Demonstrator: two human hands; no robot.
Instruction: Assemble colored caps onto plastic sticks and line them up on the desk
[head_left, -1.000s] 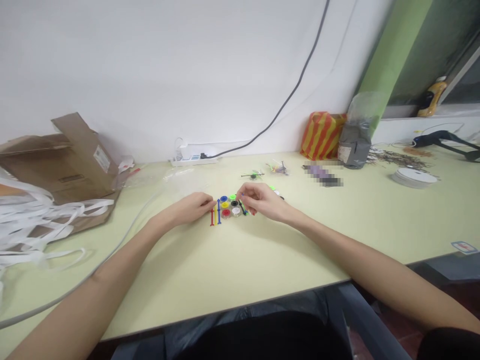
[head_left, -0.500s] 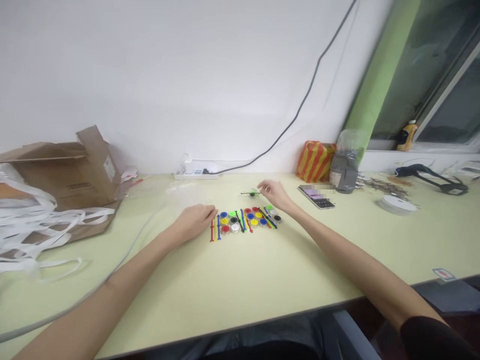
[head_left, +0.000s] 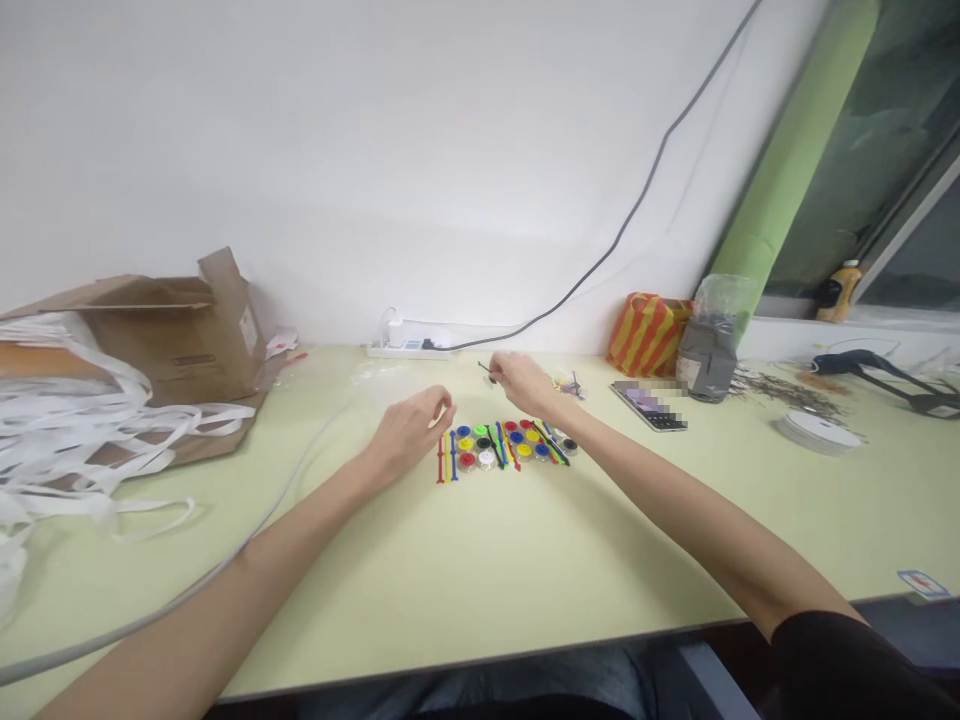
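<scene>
The right hand [head_left: 517, 382] pinches a thin dark stick [head_left: 485, 369] above the tabletop [head_left: 525, 560], just behind the coloured caps [head_left: 517, 445]. Its long axis slants, with the free tip pointing up and left toward the power strip [head_left: 409, 345]. A light fingertip grip near its end should steady it. The left hand [head_left: 411, 432] hovers curled beside the coloured sticks [head_left: 448, 462] — whether it holds anything cannot be told.

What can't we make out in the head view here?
Head view:
- Right hand: pinches a small dark piece, too small to identify.
- Left hand: curled fingers hide whether it holds anything.
- Phone: screen blurred.
- Cardboard box: cut off by the left edge, partly under white strips.
</scene>
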